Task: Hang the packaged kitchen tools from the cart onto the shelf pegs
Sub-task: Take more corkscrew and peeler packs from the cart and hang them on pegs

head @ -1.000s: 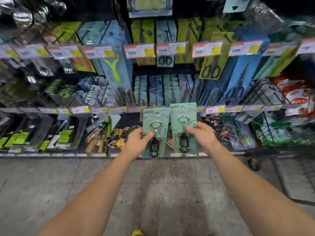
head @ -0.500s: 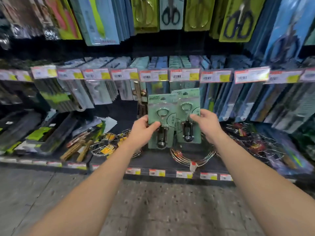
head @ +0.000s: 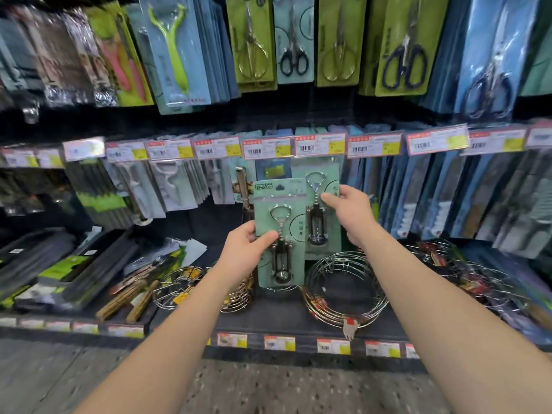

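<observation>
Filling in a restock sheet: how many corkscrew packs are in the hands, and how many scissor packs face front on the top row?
Corkscrew packs: 2, one in the left hand, one in the right hand.
Scissor packs facing front, top row: 5.
Total: 7.

The left hand [head: 245, 252] pinches a mint-green corkscrew pack [head: 285, 194] at its left edge, thumb across the front. The right hand [head: 349, 213] grips a second corkscrew pack [head: 316, 216] by its right edge, higher and partly behind the first. Both packs stand upright just below the price tags [head: 265, 148]; carded scissors [head: 294, 40] hang above, and round wire racks [head: 343, 289] lie on the bottom shelf [head: 268, 319].
</observation>
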`<state>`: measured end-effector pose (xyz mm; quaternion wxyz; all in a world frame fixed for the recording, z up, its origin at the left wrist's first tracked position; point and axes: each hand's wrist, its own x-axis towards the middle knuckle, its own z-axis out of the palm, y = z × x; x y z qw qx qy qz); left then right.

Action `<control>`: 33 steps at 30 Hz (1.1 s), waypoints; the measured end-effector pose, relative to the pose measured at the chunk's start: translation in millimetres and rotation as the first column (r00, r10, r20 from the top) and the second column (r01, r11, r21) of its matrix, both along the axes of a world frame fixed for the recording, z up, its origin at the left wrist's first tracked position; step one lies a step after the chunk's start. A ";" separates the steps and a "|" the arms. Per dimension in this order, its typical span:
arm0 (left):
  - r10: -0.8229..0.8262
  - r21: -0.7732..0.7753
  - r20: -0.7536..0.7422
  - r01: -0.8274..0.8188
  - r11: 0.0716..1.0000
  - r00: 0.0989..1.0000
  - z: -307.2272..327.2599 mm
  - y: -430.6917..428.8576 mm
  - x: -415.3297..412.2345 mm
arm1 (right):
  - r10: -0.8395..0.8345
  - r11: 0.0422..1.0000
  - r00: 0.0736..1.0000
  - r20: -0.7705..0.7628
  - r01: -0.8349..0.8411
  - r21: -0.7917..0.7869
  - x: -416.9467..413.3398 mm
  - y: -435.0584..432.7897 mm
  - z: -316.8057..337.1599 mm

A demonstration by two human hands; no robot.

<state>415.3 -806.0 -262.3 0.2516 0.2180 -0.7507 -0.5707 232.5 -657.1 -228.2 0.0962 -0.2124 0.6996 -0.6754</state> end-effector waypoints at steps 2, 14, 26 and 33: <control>-0.009 -0.002 -0.014 0.009 1.000 1.000 6.4 0.0 -0.7 | -0.018 1.000 1.000 0.013 0.019 -0.022 -1.5 -3.1 7.6; -0.059 0.002 -0.066 0.060 0.998 0.996 10.2 7.3 -0.6 | -0.031 0.996 0.986 0.165 0.043 -0.074 -19.9 -18.4 6.4; -0.061 0.017 -0.057 0.062 0.998 0.997 5.2 15.0 -17.5 | -0.015 1.000 0.984 0.180 0.014 0.007 -14.0 2.2 -20.9; -0.072 0.033 -0.066 0.074 0.997 0.995 13.4 28.5 -40.5 | 0.343 0.939 0.925 0.162 -0.338 -0.058 25.2 25.4 -24.6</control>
